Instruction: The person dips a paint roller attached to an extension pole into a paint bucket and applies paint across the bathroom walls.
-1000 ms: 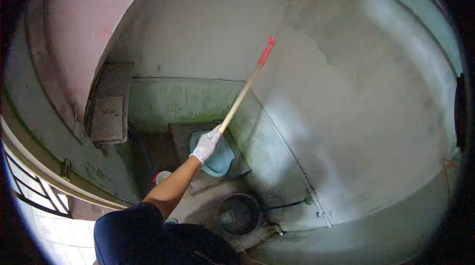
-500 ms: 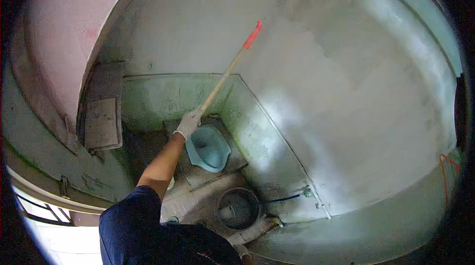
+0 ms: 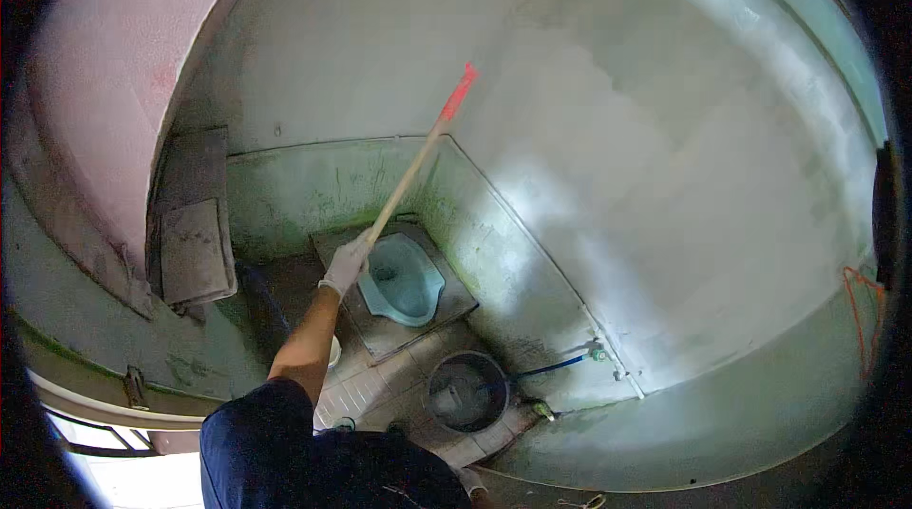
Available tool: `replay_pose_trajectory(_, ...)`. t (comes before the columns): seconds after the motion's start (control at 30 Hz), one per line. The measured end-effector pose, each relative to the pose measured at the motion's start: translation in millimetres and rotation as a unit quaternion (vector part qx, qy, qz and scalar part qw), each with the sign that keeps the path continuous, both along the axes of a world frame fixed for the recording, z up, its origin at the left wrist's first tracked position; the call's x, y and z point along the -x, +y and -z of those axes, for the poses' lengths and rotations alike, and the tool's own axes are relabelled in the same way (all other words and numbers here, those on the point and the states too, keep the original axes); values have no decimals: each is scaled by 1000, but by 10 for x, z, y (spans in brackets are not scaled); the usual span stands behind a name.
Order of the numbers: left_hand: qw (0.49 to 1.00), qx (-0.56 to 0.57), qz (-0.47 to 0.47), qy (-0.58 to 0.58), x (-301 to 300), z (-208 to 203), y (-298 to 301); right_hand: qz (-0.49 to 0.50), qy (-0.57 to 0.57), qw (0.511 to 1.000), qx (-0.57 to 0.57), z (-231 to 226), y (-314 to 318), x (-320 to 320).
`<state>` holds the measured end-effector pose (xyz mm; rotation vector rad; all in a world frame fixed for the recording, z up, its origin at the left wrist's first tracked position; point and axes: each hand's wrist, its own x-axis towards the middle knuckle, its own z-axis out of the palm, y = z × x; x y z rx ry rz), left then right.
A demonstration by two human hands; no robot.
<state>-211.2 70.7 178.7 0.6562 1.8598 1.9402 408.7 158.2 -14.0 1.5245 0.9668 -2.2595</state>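
My left hand (image 3: 347,264), in a white glove, is wrapped round the near end of a long wooden stick (image 3: 407,184). The stick slants up and away to the right, and its far end is a bright red piece (image 3: 459,96) in front of the grey wall. Whether that end touches the wall I cannot tell. Just right of the hand lies a pale blue squat toilet (image 3: 407,283), set in a raised dark slab. Only a bit of my right hand (image 3: 469,480), gloved too, shows at the lower edge beside my dark shirt; its fingers are hidden.
A dark round tub (image 3: 467,391) stands on the tiled floor, with a blue hose (image 3: 551,365) running to a tap (image 3: 597,354) on the right wall. Flat boards (image 3: 195,252) rest at the left. An orange cord (image 3: 860,328) hangs far right. Green-stained walls (image 3: 294,191) close in the stall.
The stick's red end has moved down and to the left in the picture, and my left hand has shifted slightly down and left with it. The view has tilted a little.
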Motion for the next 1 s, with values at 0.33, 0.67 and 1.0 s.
replay_pose_trajectory(0.33,999,46,10,-11,165,97,-131,12,3,1000,29,16,39,-157)
replay_pose_trajectory(0.67,968,119,-124,185,938,-319,249,12,20,998,52,-123,205,-53)
replay_pose_trajectory(1.0,983,47,-98,148,992,-1740,766,26,34,995,96,-146,176,-6)
